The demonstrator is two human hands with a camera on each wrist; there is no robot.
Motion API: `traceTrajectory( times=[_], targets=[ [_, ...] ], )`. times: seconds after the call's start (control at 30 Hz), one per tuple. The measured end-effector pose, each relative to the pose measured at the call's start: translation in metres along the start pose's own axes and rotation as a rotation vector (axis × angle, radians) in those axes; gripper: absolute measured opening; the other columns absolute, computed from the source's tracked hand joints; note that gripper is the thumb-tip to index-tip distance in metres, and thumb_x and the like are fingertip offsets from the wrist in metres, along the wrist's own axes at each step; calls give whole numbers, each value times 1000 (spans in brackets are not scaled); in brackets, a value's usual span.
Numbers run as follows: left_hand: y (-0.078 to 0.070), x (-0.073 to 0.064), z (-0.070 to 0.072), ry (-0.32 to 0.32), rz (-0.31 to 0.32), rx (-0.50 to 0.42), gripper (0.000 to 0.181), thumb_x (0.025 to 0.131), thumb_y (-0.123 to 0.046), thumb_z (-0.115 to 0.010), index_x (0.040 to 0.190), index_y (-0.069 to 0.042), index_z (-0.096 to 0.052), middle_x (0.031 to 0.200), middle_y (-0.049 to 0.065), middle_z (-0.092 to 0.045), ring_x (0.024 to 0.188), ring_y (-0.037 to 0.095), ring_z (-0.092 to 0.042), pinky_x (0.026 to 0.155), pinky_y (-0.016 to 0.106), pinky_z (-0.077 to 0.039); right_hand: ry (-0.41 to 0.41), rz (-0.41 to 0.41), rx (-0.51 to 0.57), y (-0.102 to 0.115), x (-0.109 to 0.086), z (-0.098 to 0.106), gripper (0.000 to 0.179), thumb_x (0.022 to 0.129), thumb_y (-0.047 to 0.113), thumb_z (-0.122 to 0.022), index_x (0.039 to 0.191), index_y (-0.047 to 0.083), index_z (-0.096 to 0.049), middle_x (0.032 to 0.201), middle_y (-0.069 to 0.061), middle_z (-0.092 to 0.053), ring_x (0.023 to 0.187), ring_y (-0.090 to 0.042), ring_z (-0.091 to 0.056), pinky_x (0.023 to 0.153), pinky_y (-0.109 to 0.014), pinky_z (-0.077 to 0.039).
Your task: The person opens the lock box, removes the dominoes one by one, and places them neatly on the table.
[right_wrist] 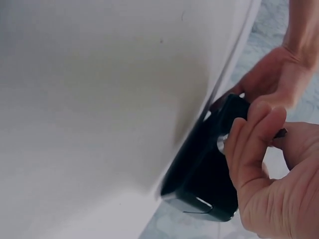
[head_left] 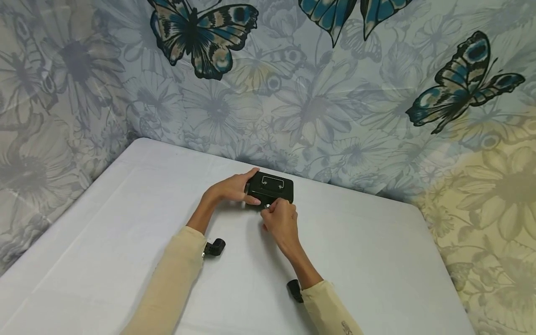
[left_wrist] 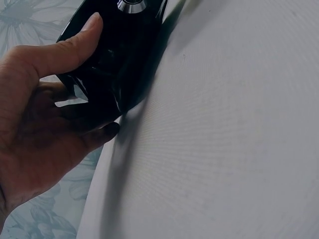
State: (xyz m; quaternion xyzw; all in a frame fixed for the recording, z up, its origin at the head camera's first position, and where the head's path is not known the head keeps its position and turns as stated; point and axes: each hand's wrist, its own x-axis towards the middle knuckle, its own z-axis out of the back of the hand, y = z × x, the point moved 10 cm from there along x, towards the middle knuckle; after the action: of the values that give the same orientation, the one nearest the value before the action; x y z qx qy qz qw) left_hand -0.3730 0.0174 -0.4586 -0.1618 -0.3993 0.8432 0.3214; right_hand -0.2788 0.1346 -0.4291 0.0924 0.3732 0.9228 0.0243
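Note:
A small black cash box with a thin metal carry handle on its lid lies near the table's back edge. My left hand grips its left end; in the left wrist view the thumb presses the front face beside a round silver lock. Bent at the front of the box, my right hand has its fingers right at that lock. From between them pokes the dark end of what looks like a key, mostly hidden by the fingers.
The table has a white cover. Behind it hangs a cloth backdrop printed with flowers and butterflies, close to the back edge. Black wrist cameras stick out from the left sleeve and the right sleeve.

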Motion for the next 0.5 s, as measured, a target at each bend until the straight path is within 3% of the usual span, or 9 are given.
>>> traceTrajectory(
  times=[0.23, 0.37, 0.5],
  targets=[
    [-5, -1, -1, 13, -73, -16, 92, 83, -22, -86, 156, -7, -32, 137, 18, -64, 117, 28, -61, 114, 49, -45, 35, 47, -30, 5, 0, -10, 33, 85, -6, -61, 55, 8, -59, 45, 0, -63, 39, -6, -57, 39, -19, -39],
    [-6, -1, 0, 14, -77, -28, 87, 82, -20, -87, 151, -8, -36, 136, 17, -64, 119, 29, -60, 115, 50, -45, 54, 24, -23, 5, -1, -10, 24, 89, -4, -63, 66, 4, -63, 49, -2, -65, 42, -8, -60, 41, -21, -43],
    [-3, 0, -1, 12, -60, -37, 90, 81, -19, -88, 153, -6, -35, 139, 18, -62, 125, 31, -59, 118, 52, -43, 107, -10, -46, 2, -2, -11, 19, 93, 7, -74, 77, 3, -64, 52, -5, -66, 48, -12, -60, 46, -22, -44]
  ],
)
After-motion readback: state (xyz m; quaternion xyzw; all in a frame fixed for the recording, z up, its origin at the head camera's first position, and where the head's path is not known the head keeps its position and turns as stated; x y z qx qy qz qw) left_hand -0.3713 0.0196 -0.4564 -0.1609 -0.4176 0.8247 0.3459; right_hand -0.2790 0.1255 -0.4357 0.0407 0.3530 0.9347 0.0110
